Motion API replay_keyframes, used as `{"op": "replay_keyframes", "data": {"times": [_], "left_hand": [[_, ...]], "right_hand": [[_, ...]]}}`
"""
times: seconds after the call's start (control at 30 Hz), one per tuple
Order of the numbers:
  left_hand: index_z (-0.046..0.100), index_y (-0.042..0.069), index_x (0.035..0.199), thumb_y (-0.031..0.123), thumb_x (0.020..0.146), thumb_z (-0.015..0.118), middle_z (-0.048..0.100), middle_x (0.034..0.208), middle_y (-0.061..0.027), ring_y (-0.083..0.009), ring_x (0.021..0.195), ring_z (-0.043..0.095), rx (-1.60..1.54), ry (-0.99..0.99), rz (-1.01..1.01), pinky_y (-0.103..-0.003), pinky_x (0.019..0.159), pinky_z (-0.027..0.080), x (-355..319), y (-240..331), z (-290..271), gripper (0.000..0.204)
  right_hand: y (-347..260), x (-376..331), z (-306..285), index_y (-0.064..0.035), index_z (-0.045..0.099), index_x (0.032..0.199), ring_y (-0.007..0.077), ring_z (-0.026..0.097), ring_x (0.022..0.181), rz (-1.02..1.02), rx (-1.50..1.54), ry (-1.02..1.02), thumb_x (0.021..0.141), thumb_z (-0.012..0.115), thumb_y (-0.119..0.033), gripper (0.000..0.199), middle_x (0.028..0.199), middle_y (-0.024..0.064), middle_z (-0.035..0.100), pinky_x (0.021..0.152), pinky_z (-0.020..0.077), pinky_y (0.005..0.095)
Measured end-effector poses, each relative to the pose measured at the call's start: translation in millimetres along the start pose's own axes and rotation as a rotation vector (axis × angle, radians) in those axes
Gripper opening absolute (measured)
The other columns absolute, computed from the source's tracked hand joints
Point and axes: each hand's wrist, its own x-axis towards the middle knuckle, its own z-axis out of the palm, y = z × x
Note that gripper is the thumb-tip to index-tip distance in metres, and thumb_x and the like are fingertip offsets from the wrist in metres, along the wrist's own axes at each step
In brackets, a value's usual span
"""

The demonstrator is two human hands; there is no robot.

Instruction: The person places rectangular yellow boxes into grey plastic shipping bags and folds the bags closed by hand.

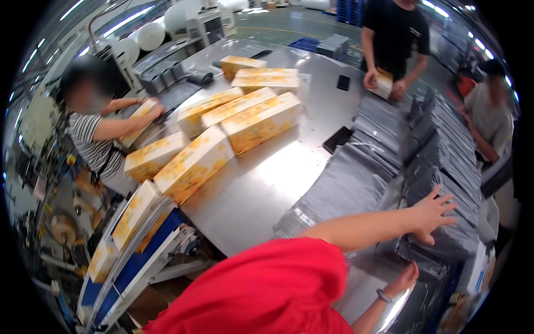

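My left hand [434,215], fingers spread, lies on the near end of a row of grey plastic mailer bags [443,161] packed side by side at the right. Close below it, my right hand [403,280], with a band at the wrist, is beside the near bag's lower edge. Its fingers look extended and partly overlap one another, and I see nothing gripped in them. Flatter grey bags [347,181] lie in a pile on the metal table to the left of the row.
Several white boxes with yellow floral print [194,161] stand on the metal table [267,183], others on a blue conveyor [161,234]. Black phone-like objects [337,139] lie there too. Co-workers handle boxes at the left [94,122] and far side [395,44]; another person [489,111] is at the right.
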Motion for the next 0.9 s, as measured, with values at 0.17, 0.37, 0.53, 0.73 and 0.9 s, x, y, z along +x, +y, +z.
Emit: {"op": "replay_keyframes", "data": {"times": [0.17,0.37,0.53,0.73,0.9], "left_hand": [[0.051,0.004,0.121,0.032,0.063,0.078,0.057,0.112,-0.0158,-0.0261,0.106,0.054,0.215,0.081,-0.336,-0.039,0.089,0.044,-236,-74,-170,0.071],[0.036,0.009,0.137,0.028,0.073,0.072,0.051,0.129,-0.0139,-0.024,0.114,0.052,0.457,-0.28,-1.555,-0.035,0.096,0.042,-521,-86,-344,0.076],[0.023,0.01,0.145,0.013,0.079,0.067,0.05,0.13,-0.0147,-0.023,0.11,0.056,-0.629,0.224,-1.531,-0.035,0.091,0.047,-430,-33,-312,0.079],[0.042,0.001,0.134,0.022,0.087,0.06,0.054,0.126,-0.0102,-0.0181,0.109,0.054,-1.111,-0.073,-1.391,-0.034,0.09,0.045,-377,56,-154,0.054],[0.059,0.001,0.095,0.013,0.077,0.061,0.06,0.101,-0.0111,-0.0276,0.092,0.057,-0.131,-0.388,-0.758,-0.036,0.077,0.047,-323,-21,-113,0.022]], "right_hand": [[19,-38,-77,-0.0021,0.053,0.108,0.0154,0.054,0.09,0.1,0.187,0.097,0.094,0.049,-0.013,0.019,0.1,0.0058,0.054,0.081,0.0496,0.0302],[-49,-96,-22,-0.0015,0.054,0.106,0.0128,0.054,0.082,0.284,0.126,-0.002,0.091,0.052,-0.014,0.019,0.09,0.0052,0.056,0.071,0.048,0.0266],[-122,-99,101,0.0007,0.057,0.099,0.0099,0.055,0.074,0.051,0.159,-0.417,0.087,0.058,-0.004,0.013,0.085,0.004,0.059,0.069,0.0458,0.0226],[-67,-60,146,0.0027,0.039,0.135,0.0224,0.04,0.127,-0.154,-0.001,-0.68,0.096,0.047,-0.026,0.049,0.137,0.0129,0.044,0.106,0.0266,0.0313],[-3,-102,106,0.0013,0.055,0.115,0.0113,0.058,0.096,0.608,0.262,-0.786,0.098,0.041,-0.028,0.037,0.108,0.0085,0.061,0.083,0.0474,0.0278]]}}
